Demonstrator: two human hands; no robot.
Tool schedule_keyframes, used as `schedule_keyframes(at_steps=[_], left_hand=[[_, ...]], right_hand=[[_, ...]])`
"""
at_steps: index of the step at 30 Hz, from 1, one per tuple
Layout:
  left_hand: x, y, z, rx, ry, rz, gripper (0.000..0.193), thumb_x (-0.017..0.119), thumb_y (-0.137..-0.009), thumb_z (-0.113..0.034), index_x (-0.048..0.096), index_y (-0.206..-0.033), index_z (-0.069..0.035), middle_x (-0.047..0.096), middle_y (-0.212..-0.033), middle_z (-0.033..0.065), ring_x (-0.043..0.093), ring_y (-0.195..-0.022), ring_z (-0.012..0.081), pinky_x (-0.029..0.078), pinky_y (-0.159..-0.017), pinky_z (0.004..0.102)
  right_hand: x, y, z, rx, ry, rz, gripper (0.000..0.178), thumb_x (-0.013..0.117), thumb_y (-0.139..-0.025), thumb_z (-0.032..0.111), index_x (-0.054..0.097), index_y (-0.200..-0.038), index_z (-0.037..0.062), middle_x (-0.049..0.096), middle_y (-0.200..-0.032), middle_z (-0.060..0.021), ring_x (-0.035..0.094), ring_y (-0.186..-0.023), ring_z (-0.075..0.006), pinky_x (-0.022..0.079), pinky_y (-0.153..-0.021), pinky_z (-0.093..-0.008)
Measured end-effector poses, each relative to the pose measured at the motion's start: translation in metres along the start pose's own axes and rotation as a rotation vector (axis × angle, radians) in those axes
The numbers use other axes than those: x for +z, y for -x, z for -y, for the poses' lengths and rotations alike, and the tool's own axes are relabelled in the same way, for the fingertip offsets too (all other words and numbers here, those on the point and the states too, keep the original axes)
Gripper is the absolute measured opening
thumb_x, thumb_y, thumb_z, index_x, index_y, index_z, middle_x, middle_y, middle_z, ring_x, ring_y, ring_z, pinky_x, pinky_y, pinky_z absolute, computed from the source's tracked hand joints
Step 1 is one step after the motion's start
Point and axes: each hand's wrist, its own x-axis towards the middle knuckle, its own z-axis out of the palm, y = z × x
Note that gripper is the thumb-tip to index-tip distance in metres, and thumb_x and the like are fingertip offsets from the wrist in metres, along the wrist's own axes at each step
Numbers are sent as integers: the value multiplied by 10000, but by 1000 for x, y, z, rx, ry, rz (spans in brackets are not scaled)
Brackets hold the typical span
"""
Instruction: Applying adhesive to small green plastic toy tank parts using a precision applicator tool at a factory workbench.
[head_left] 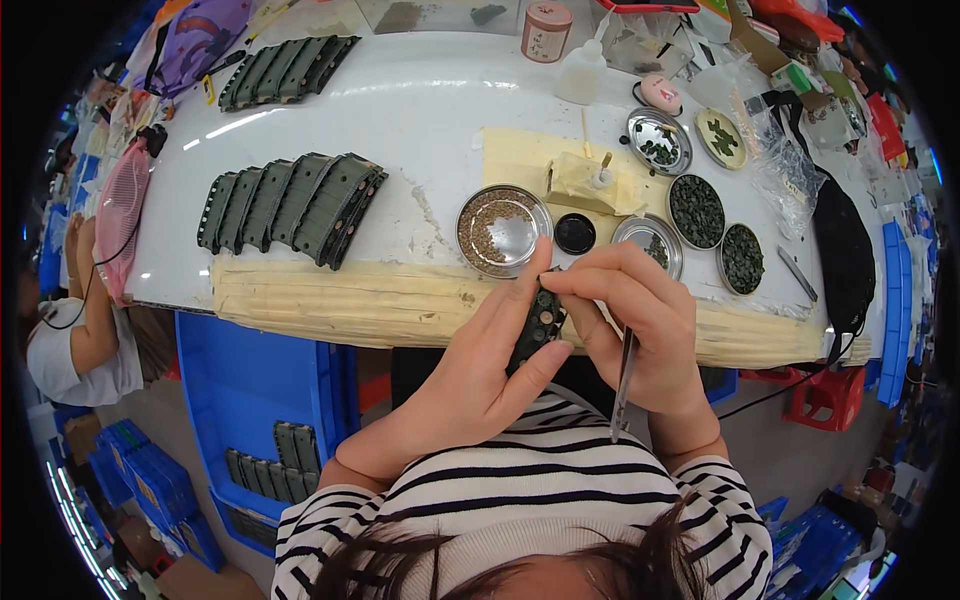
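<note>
My left hand (475,365) is closed around a small dark green plastic part (541,322) with round wheel-like pieces along it, held just past the table's front edge. At its upper end, the thumb and forefinger of my right hand (640,315) pinch together against the part. Metal tweezers (624,385) are kept in the same right hand, pointing down toward my striped top. Whether a tiny piece sits between the pinching fingertips is hidden. Just beyond my hands stand a round metal dish (528,240) of small brown bits and a black round lid (575,234).
Two rows of dark green ribbed parts (290,205) (290,72) lie on the left. Round dishes of small green pieces (697,211) (741,258), a white squeeze bottle (582,75) and a metal tool (797,273) are rightward. A blue crate (225,370) stands below; someone's arm (90,305) is far left.
</note>
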Motion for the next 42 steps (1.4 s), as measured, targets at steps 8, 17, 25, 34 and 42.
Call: schedule_keyframes(at_steps=[8,17,25,34,42], left_hand=[[0,0,-3,18,-42,6,697,537,-948,-175,148,-1484,43,457,-1240,296,511,-1127,413,401,-971,382],[0,3,-5,-24,-12,15,703,538,-943,-163,141,-1488,32,474,-1191,288,528,-1082,407,416,-948,377],[1,0,2,78,3,-35,691,539,-933,-117,151,-1483,38,435,-1311,273,489,-1182,384,375,-1009,365],[-9,6,-6,-259,920,-48,441,441,-985,-83,325,-1398,20,574,-1226,174,591,-1084,205,445,-972,329],[-3,2,5,-211,838,-181,392,478,-976,-129,384,-1330,12,603,-1138,194,617,-1011,239,489,-910,367]], right_hand=[[-3,7,0,72,-112,8,247,721,-744,-46,687,-981,15,620,-855,-88,609,-676,-176,485,-573,-263],[2,8,-3,56,-118,5,238,743,-723,-31,685,-948,21,627,-864,-87,616,-689,-177,494,-591,-269],[2,7,-2,64,-134,-41,256,769,-706,2,676,-945,19,622,-868,-86,605,-684,-167,478,-590,-263],[-17,-2,-13,64,-46,-340,147,742,-762,25,677,-893,27,564,-789,-33,352,-527,-52,297,-499,-194],[-41,-35,-39,87,293,-195,120,668,-832,21,699,-948,19,530,-735,-23,445,-593,-85,337,-526,-223]])
